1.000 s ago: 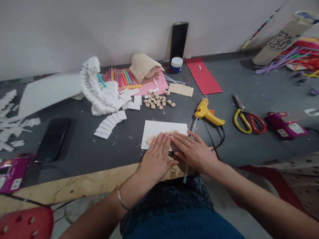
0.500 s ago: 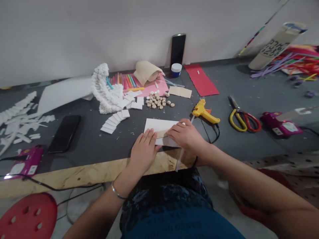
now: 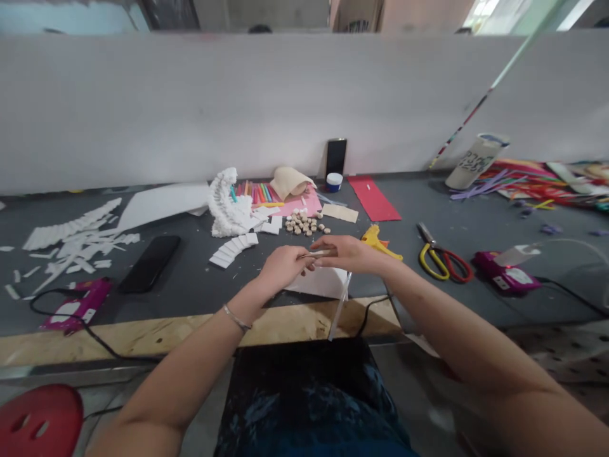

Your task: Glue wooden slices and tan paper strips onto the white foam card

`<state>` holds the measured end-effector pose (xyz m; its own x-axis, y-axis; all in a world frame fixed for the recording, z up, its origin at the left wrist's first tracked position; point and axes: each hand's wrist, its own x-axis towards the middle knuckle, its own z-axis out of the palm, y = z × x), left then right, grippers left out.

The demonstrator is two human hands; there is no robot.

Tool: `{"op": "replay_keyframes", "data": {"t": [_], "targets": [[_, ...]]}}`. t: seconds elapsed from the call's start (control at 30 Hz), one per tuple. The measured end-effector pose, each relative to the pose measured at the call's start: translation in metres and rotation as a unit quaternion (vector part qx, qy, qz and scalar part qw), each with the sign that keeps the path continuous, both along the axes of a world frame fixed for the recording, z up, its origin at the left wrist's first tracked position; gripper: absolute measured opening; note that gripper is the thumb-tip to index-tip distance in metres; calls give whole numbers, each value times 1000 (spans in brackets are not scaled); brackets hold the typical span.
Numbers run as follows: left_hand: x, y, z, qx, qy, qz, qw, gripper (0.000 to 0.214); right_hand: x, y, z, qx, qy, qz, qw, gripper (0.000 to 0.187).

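Two narrow pinches: your left hand (image 3: 283,266) and right hand (image 3: 345,252) grip a thin tan strip (image 3: 316,254) from either end, keeping it level, just above the white card (image 3: 318,284).

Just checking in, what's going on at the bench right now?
A person holds a thin tan strip between the left hand and the right hand, raised above a white card. A yellow hot glue gun lies just beyond the right hand, and small white paper pieces sit further back on the grey table.
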<state>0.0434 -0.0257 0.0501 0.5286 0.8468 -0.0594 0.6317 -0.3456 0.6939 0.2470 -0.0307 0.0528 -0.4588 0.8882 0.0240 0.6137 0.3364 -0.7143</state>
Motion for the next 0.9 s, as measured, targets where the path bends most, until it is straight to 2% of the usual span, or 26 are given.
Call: {"op": "replay_keyframes", "data": {"t": [0.07,0.17,0.27,0.37,0.47,0.6,0.7,0.77,0.9], "targets": [[-3,2,9,-92,-53,-16,994,30,5,6,5,-73,30,13,997,29],[-11,1,16,-171,-92,-29,981,36,16,17,5,-132,77,26,988,30],[-17,-2,13,-207,-146,-28,967,39,29,25,-1,-169,158,-1,973,29],[-18,-7,4,-255,-220,29,941,39,33,29,-7,-194,240,-47,950,32],[-13,-14,-2,-238,-244,64,938,39,27,26,-10,-197,299,-68,931,41],[-4,-20,-1,-213,-277,105,931,38,8,15,-9,-246,335,-58,908,58],[2,-21,2,-197,-300,126,925,39,-15,7,-13,-258,358,-39,896,56],[7,-20,2,-186,-309,142,922,39,-31,5,-17,-242,386,-43,889,51],[16,-21,-1,-173,-308,161,922,38,-50,8,-24,-182,438,-105,874,41]]}}
